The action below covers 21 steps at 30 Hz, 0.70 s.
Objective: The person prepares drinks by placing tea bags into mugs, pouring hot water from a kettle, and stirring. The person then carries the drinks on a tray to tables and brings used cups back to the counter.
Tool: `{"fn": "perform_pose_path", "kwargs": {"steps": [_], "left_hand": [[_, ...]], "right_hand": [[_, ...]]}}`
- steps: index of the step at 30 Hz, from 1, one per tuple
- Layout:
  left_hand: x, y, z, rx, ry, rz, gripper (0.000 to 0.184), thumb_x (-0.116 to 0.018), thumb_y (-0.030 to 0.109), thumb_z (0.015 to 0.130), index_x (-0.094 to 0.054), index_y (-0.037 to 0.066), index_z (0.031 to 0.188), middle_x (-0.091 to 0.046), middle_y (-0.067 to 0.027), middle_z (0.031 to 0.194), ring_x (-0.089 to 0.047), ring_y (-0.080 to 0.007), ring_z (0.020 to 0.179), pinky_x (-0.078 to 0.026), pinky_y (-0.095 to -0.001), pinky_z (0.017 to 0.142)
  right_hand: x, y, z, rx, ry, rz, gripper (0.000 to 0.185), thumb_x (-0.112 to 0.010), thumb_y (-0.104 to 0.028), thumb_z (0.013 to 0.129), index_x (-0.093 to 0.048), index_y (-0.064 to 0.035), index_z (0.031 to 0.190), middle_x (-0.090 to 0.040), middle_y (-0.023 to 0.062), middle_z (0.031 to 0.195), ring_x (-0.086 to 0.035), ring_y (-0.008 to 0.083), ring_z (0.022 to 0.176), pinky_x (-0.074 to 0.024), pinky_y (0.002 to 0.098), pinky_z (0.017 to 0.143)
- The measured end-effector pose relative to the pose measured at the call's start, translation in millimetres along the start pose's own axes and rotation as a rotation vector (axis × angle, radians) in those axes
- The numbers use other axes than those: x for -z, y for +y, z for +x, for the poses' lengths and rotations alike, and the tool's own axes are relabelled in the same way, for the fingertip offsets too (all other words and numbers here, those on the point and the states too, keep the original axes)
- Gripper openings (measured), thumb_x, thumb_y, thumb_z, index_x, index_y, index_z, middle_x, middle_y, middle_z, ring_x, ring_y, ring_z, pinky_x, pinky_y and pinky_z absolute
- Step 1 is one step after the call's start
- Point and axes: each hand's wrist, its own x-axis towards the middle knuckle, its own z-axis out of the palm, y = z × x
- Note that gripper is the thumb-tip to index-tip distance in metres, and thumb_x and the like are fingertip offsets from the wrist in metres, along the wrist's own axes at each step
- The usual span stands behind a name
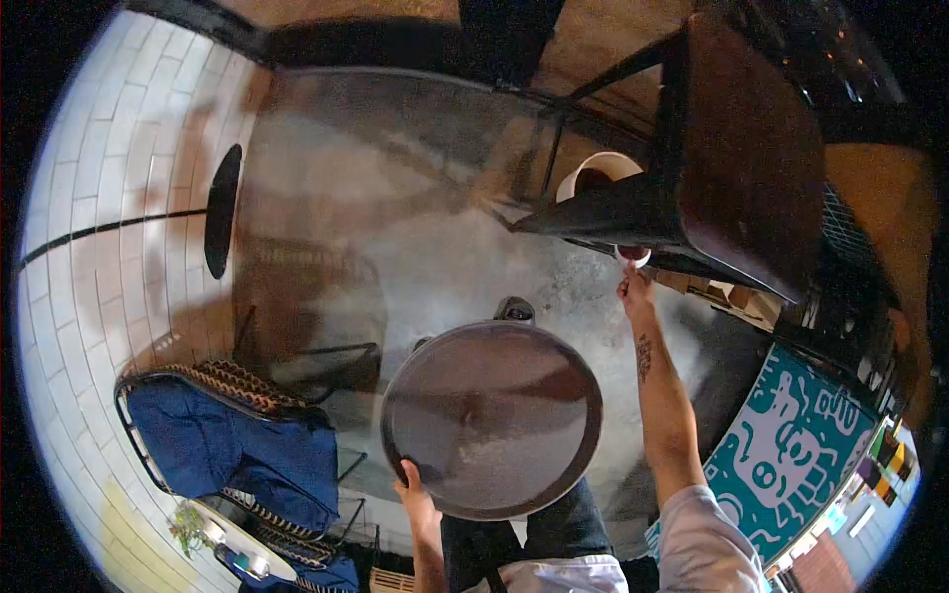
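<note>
Floor: grey and worn, with shadows across it; my dark shoe point(515, 310) stands on it just past the tray.
Wall: white brick point(89, 168) along my left, with a dark oval fixture point(223, 211) near the floor.
Dark furniture: a brown panel on a black frame point(756, 148) at my right; I cannot tell if it is a table or a high seat.
Armchair: woven edging and blue cushions point(232, 440), low on my left, well apart from the tray.
Patterned board: teal with pale line drawings point(791, 450), to the right of my right arm.
Round brown tray point(492, 420): in front of my body, its broad face turned up toward me, inside its dark raised rim.
Round white container point(599, 176): beyond the cup, partly hidden by the black frame, with something dark inside.
Left hand point(421, 502): gripping the tray's near-left edge, thumb over the rim.
Right hand point(637, 289): stretched forward, fingers closed on the near side of the cup.
Small white cup point(633, 256): at my right fingertips, beside the frame's lower edge, dark reddish-brown inside; I cannot tell whether anything supports it from below.
Step, as I judge it: handling the cup one-handed while the other hand carries the tray. From here, it calls for a firm hold, clearance from the frame and a steady tray.
</note>
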Motion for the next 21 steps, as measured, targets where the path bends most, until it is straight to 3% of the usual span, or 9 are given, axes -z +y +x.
{"fn": "perform_pose_path", "kwargs": {"steps": [3, 6, 7, 9, 11, 12, 14, 18, 21], "left_hand": [[-24, -3, 5, 0.091, 0.034, 0.112, 0.136, -0.065, 0.079, 0.067, 0.009, 0.001, 0.151, -0.008, -0.0294, 0.156, -0.020, -0.0432, 0.142, -0.023, -0.0621, 0.110], [-38, -11, 11, 0.190, 0.161, 0.165, 0.130, -0.065, 0.076, 0.071, 0.002, -0.002, 0.151, -0.016, -0.0286, 0.154, -0.024, -0.0417, 0.141, -0.025, -0.0595, 0.110], [-38, -16, 14, 0.201, 0.165, 0.165, 0.130, -0.065, 0.076, 0.071, 0.002, -0.002, 0.151, -0.016, -0.0286, 0.154, -0.024, -0.0417, 0.141, -0.025, -0.0595, 0.110], [-39, -22, 19, 0.175, 0.130, 0.158, 0.121, -0.063, 0.074, 0.075, -0.004, -0.001, 0.150, -0.021, -0.0268, 0.152, -0.028, -0.0393, 0.138, -0.027, -0.0573, 0.110], [-47, -11, 8, 0.165, 0.115, 0.149, 0.117, -0.062, 0.073, 0.077, -0.008, -0.001, 0.149, -0.023, -0.0259, 0.151, -0.029, -0.0380, 0.138, -0.028, -0.0565, 0.109], [-48, -5, 5, 0.152, 0.096, 0.144, 0.113, -0.061, 0.072, 0.078, -0.011, -0.001, 0.148, -0.024, -0.0251, 0.151, -0.030, -0.0368, 0.137, -0.029, -0.0557, 0.109], [-40, -15, 12, 0.140, 0.102, 0.140, 0.112, -0.061, 0.072, 0.078, -0.012, -0.001, 0.147, -0.026, -0.0248, 0.149, -0.032, -0.0363, 0.136, -0.030, -0.0549, 0.108], [-34, -20, 13, 0.123, 0.123, 0.159, 0.106, -0.062, 0.071, 0.079, -0.021, -0.002, 0.143, -0.034, -0.0246, 0.144, -0.038, -0.0350, 0.131, -0.034, -0.0511, 0.106], [-30, -24, 16, 0.119, 0.146, 0.148, 0.103, -0.062, 0.071, 0.079, -0.025, -0.004, 0.139, -0.037, -0.0248, 0.139, -0.040, -0.0341, 0.128, -0.035, -0.0490, 0.106]], "right_hand": [[11, 11, 54, -0.022, 0.170, -0.151, 0.022, -0.055, -0.027, 0.097, -0.059, -0.0075, 0.087, -0.049, 0.0000, 0.067, -0.041, 0.0124, 0.045, -0.0345, 0.0285, 0.038], [56, 60, 138, 0.083, 0.131, 0.518, 0.016, -0.055, -0.022, 0.095, -0.061, -0.0081, 0.094, -0.056, 0.0032, 0.077, -0.043, 0.0150, 0.043, -0.0332, 0.0281, 0.035], [77, 74, 168, 0.289, 0.259, -0.179, 0.019, -0.056, -0.028, 0.095, -0.063, -0.0098, 0.098, -0.059, 0.0044, 0.084, -0.048, 0.0171, 0.047, -0.0386, 0.0304, 0.040], [79, 78, 180, 0.480, 0.356, -0.886, 0.024, -0.057, -0.033, 0.094, -0.064, -0.0115, 0.101, -0.062, 0.0056, 0.091, -0.052, 0.0192, 0.052, -0.0440, 0.0326, 0.045], [57, 66, 164, 0.593, 0.458, -1.418, 0.067, -0.062, -0.057, 0.081, -0.053, -0.0136, 0.131, -0.061, 0.0127, 0.123, -0.056, 0.0328, 0.116, -0.0510, 0.0432, 0.088], [66, 66, 173, 0.596, 0.456, -1.420, 0.067, -0.062, -0.057, 0.081, -0.053, -0.0136, 0.131, -0.061, 0.0127, 0.123, -0.056, 0.0328, 0.116, -0.0510, 0.0432, 0.088], [104, 68, 211, 0.922, 0.631, -1.738, 0.042, -0.061, -0.050, 0.085, -0.064, -0.0128, 0.102, -0.066, 0.0113, 0.107, -0.063, 0.0270, 0.087, -0.0499, 0.0404, 0.078], [90, 43, 191, 0.684, 0.656, -1.677, 0.040, -0.065, -0.047, 0.082, -0.068, -0.0122, 0.101, -0.068, 0.0148, 0.104, -0.066, 0.0324, 0.092, -0.0516, 0.0422, 0.079], [53, 3, 135, 0.675, 0.467, -1.757, 0.042, -0.066, -0.049, 0.078, -0.066, -0.0108, 0.096, -0.066, 0.0078, 0.085, -0.060, 0.0273, 0.072, -0.0498, 0.0406, 0.067]]}}
